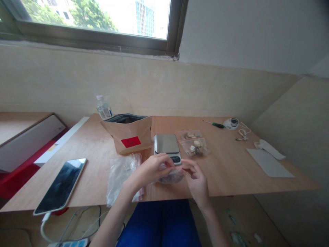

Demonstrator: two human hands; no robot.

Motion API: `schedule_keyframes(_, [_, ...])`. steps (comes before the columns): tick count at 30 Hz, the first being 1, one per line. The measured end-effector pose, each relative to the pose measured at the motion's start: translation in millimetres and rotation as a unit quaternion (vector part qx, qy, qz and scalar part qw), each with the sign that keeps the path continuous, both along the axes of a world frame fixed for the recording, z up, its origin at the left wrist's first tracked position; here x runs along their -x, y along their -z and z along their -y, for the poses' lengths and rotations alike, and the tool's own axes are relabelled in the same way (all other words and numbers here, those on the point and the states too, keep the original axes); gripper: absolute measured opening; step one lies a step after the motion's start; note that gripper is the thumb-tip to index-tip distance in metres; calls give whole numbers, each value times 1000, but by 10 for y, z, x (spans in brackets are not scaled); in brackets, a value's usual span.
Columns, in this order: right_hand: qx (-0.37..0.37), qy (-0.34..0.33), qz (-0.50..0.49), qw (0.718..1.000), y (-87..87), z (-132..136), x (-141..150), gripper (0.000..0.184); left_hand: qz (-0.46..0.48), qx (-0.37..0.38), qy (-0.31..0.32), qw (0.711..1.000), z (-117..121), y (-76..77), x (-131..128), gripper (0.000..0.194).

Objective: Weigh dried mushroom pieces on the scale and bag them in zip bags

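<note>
Between my two hands, just in front of the digital scale (166, 143), is a clear zip bag (171, 177) with dark contents I cannot make out. My left hand (160, 164) pinches the bag's top edge from the left. My right hand (194, 175) pinches the same edge from the right, fingers closed. The scale's steel plate is bare, and its display is partly behind my left fingers. Beyond my right hand lie filled zip bags (195, 147) with pale and brown pieces. Flat zip bags (120, 175) are under and beside my left forearm.
A brown pouch (135, 135) with a red label stands unzipped behind the flat bags. A phone (61, 185) on a cable lies left. A plastic bottle (104, 108), a screwdriver (217, 125), a white camera (231, 123) and a white card (269, 163) are farther out.
</note>
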State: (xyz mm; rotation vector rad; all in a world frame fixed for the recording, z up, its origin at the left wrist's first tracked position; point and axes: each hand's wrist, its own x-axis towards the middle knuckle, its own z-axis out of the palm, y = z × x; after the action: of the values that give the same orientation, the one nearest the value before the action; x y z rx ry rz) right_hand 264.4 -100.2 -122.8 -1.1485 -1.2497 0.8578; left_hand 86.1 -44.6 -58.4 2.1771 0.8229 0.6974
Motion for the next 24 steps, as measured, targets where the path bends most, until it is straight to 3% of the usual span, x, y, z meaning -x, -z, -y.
schedule_keyframes(8, [-11, -12, 38, 999, -23, -50, 6, 14, 46, -73, -76, 993, 58, 208, -14, 8])
schedule_keyframes(14, [-12, 12, 16, 1000, 9, -93, 19, 17, 40, -180, -133, 974, 155, 306, 5, 10])
schedule_keyframes(24, [-23, 6, 35, 999, -29, -50, 46, 23, 23, -133, -125, 983, 150, 276, -144, 15])
